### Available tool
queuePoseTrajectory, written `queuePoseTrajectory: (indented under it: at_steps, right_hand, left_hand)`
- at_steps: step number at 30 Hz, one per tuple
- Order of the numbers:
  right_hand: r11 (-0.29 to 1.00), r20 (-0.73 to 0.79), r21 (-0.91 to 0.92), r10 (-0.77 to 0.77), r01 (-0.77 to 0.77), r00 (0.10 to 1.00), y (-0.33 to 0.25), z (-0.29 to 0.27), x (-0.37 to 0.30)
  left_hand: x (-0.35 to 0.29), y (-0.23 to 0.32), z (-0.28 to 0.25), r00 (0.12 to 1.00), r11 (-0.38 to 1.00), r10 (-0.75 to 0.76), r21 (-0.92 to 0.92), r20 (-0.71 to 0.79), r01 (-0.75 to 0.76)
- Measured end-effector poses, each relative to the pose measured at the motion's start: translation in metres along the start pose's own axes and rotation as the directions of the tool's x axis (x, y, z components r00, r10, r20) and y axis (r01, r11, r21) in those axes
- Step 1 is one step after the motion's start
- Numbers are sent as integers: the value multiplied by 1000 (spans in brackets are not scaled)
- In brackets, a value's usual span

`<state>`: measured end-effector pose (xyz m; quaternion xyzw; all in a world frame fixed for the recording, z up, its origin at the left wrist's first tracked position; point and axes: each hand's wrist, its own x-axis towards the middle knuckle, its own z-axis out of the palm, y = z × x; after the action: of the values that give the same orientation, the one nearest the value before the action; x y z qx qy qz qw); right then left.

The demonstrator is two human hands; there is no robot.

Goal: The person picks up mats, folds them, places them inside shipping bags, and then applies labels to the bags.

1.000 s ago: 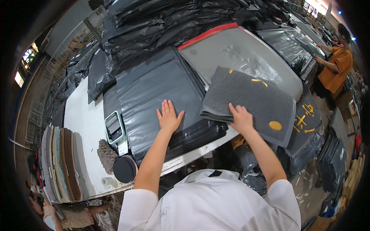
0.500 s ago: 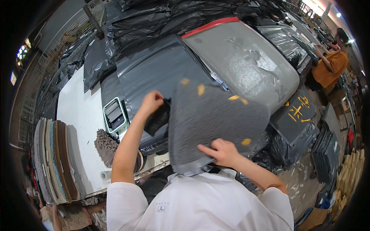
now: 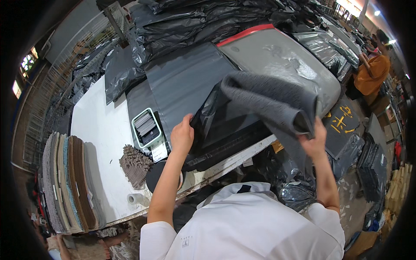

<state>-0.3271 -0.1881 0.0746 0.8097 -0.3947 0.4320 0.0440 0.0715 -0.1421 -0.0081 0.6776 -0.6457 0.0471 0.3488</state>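
Left hand [image 3: 182,135] curled, holding plastic [image 3: 209,110]; right hand [image 3: 313,141] gripping mat [image 3: 269,96]

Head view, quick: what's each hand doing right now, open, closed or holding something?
Left hand: closed, holding the edge of a black plastic bag.
Right hand: closed, holding a folded gray mat.

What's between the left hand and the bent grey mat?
Head view: the raised black plastic bag flap, pinched by the left hand, then part of the dark bag stack, up to the bent grey mat.
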Motion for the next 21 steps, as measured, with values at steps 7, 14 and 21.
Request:
queuePoseTrajectory:
  at_steps: [7,14,21]
  right_hand:
    - [961,-16,-94,-262,259,965,-61,-53,57]
    - [884,497,353,-456,308,738,-97,63,-71]
    - [876,621,402,-475,268,623,-87,77,-87]
  left_hand:
    - [-18,11,-4,973,975,163,-177,165,-133]
    - [1,-56,54,850,735,-524,-474,56,485]
    - [-36,40,-20,934,937,347,73,-85,-341]
